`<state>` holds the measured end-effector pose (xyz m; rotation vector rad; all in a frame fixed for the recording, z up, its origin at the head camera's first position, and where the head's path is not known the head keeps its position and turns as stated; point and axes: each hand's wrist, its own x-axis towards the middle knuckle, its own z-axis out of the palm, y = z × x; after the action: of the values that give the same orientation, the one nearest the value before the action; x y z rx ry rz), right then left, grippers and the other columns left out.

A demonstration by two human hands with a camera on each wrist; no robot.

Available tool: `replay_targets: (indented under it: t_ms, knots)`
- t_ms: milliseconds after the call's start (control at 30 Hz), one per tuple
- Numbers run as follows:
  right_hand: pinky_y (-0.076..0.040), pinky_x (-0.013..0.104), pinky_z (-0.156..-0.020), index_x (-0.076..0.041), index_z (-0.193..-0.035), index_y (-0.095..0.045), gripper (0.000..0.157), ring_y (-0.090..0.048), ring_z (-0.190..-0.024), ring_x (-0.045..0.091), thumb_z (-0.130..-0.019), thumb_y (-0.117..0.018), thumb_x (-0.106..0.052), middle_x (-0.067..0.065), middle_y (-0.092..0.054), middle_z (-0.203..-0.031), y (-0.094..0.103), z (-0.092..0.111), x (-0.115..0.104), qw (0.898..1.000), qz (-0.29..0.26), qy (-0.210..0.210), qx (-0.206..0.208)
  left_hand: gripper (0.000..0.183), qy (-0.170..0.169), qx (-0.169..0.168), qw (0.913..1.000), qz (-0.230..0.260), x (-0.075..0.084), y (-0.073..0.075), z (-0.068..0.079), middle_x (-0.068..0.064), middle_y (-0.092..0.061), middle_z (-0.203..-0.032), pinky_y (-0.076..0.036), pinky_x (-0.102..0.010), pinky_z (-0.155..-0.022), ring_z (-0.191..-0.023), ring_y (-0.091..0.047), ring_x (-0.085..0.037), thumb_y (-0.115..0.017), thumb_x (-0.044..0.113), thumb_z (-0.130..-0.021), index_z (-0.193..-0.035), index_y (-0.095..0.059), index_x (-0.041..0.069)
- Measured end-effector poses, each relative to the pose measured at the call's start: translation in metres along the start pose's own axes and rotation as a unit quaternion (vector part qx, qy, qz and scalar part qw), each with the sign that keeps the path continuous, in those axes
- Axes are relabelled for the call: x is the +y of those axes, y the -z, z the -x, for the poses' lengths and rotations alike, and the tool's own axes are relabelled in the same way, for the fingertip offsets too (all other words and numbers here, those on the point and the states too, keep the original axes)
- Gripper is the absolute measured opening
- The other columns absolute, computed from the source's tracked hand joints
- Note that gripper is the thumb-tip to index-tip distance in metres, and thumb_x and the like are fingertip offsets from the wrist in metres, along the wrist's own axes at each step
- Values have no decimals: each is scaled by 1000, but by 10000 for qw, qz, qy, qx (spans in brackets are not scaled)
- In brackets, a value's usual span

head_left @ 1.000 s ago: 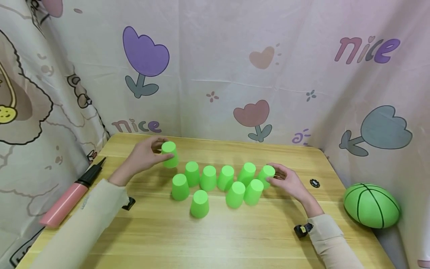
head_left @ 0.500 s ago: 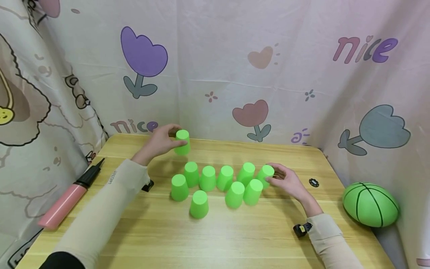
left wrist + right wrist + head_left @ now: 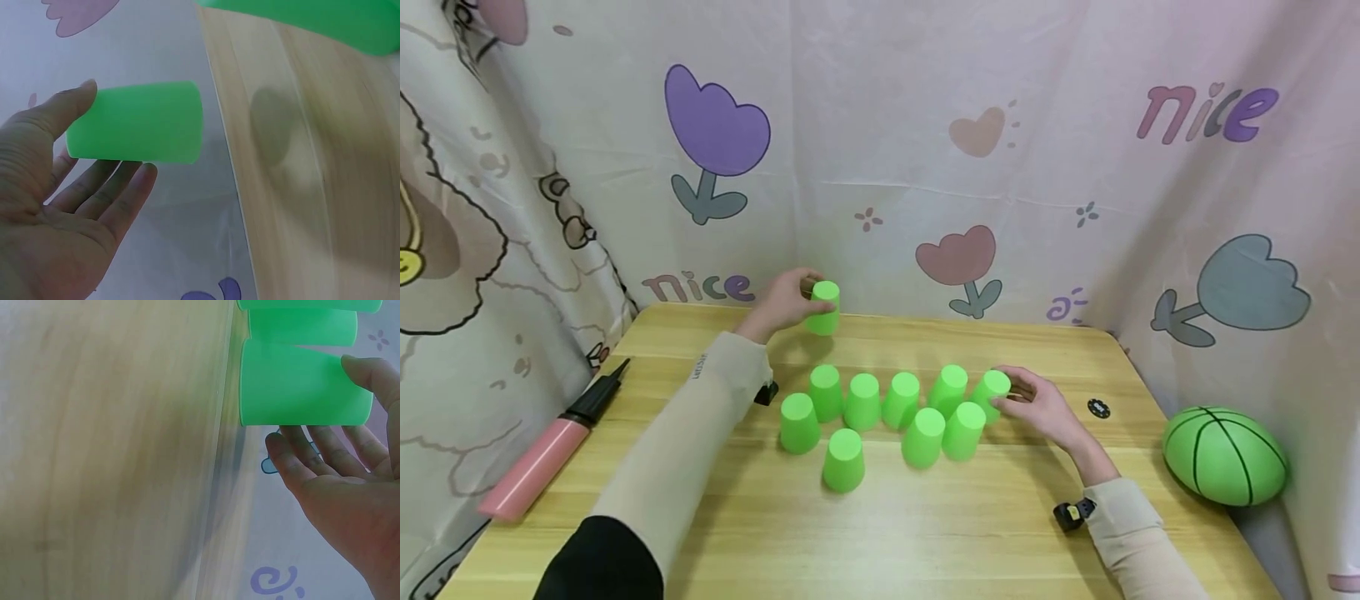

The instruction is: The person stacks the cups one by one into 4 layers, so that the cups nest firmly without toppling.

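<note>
Fingers (image 3: 128, 200) and thumb of the left hand (image 3: 784, 302) grip a raised green cup (image 3: 137, 122) at eleven o'clock of the group, clear of the table (image 3: 925, 542); those of the right hand (image 3: 1037, 404) hold a standing cup (image 3: 989, 387) at three o'clock. Eight other cups (image 3: 843, 462) stand narrow end up — none on another. Progress looks partial: the raised cup is not yet set down, nor the standing one released.

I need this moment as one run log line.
left hand: holds raised cup above table | right hand: holds standing cup | green ball: far right
</note>
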<state>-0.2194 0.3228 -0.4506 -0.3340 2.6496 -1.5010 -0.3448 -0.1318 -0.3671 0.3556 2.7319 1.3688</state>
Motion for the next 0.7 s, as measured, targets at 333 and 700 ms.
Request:
replay_targets:
  t_ms: [333,700]
  knots:
    - [-56,18,-100,-6,-148,-55,59,-61,-133,41,-96,-79,-21,19,-64,-143,0,-2,3,10000,-81,-19,35,59,147,-73,9997,188,8,-20,-20,-25,-63,-138,-54,-52,-110,-127,-61,-41,-82,14,-93,-143,-55,1]
    - [-54,15,-100,0,-151,-51,63,-59,-135,45,-96,-78,-15,25,-61,-145,0,-1,1,9996,-259,76,-27,58,473,-415,9980,72,-1,-34,-31,-26,-61,-143,-52,-53,-114,-133,-58,-42,-81,9,-92,-144,-57,5]
